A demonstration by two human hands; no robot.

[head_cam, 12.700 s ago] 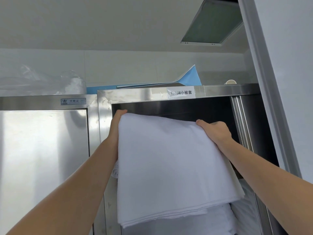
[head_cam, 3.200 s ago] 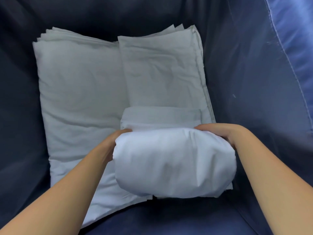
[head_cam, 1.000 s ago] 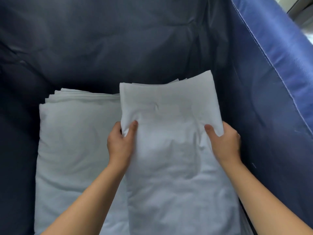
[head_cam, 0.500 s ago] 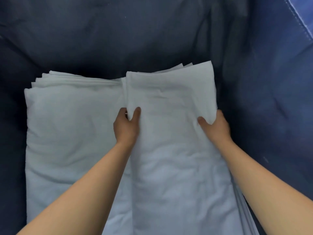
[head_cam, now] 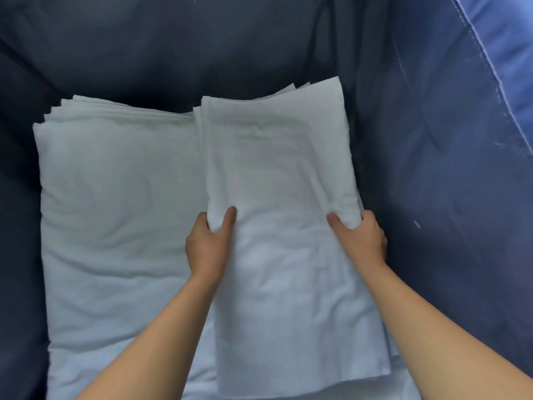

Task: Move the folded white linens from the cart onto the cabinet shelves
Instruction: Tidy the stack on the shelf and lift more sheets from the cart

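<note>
Inside the dark blue fabric cart (head_cam: pixel 432 140) two stacks of folded white linen lay side by side, touching along their inner edges: a broad left stack (head_cam: pixel 115 212) and a narrower right stack (head_cam: pixel 277 168) set close against the cart's right wall. The left hand (head_cam: pixel 206 246) pinched the left edge of the right stack's top piece, thumb on top and fingers tucked underneath. The right hand (head_cam: pixel 360 241) gripped the opposite edge in the same manner, with cloth bunched between thumb and fingers. Both hands were thus closed on the same piece, roughly midway along its length. The linen appeared soft, thin and limp; wrinkles showed where the fingers pulled. It was judged light per piece, not fragile, and likely to sag or unfold if lifted by the edges alone. Layered edges at the far end suggested several pieces that could slide apart. A hold beneath the fold on both sides, with support under the middle, was judged the sounder grip. No shelf was in view.
</note>
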